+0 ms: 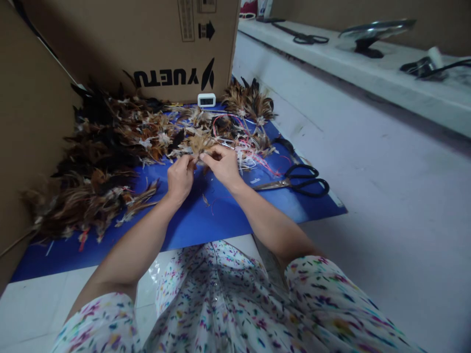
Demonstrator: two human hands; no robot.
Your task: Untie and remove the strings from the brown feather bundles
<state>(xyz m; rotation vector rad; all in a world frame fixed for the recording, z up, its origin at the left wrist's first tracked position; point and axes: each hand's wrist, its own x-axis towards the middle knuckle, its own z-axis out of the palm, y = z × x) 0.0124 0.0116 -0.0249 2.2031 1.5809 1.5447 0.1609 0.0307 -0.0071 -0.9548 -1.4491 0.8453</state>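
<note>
Over the blue tabletop (191,220) my two hands meet at a small bunch of light brown feathers (199,143). My left hand (180,177) pinches its lower left side, fingers curled. From the right, my right hand (225,165) grips the same bunch between thumb and fingers. The fingertips partly cover where the quills come together. Just beyond the right hand lies a tangle of pink and white strings (250,153). Black-handled scissors (294,182) rest to the right of my right wrist, blades pointing left.
Heaps of brown and black feathers (106,132) cover the table's left and back. A small white digital clock (206,100) stands before a large cardboard box (110,39). Along the right wall runs a ledge (331,54) with another pair of scissors (309,39) and a glass lid (375,30).
</note>
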